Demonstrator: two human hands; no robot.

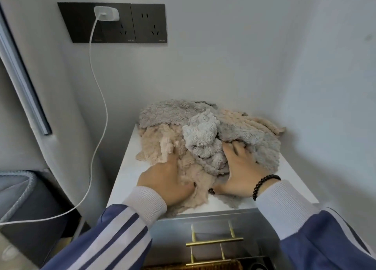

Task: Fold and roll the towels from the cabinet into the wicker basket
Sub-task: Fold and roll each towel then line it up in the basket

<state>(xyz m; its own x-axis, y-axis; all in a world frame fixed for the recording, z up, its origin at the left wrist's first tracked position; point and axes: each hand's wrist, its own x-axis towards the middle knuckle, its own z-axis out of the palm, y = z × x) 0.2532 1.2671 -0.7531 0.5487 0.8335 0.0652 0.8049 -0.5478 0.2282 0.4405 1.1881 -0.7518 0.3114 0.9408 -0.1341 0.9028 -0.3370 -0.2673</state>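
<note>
Fleecy towels (pixel 203 139), beige and grey, heaped on our white cabinet top (pixel 124 168): soft, light, limp, best pinched at a corner; left hand (pixel 164 180) grips beige pile, right hand (pixel 240 174) lies spread, fingertips buried under grey folds

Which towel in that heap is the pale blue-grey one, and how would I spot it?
Start at the white cabinet top in the corner under the dark wall sockets. A heap of fluffy towels lies on it. The pale blue-grey towel is the bunched lump on top in the middle, cooler and lighter than the beige towel and grey towel around it.
</note>
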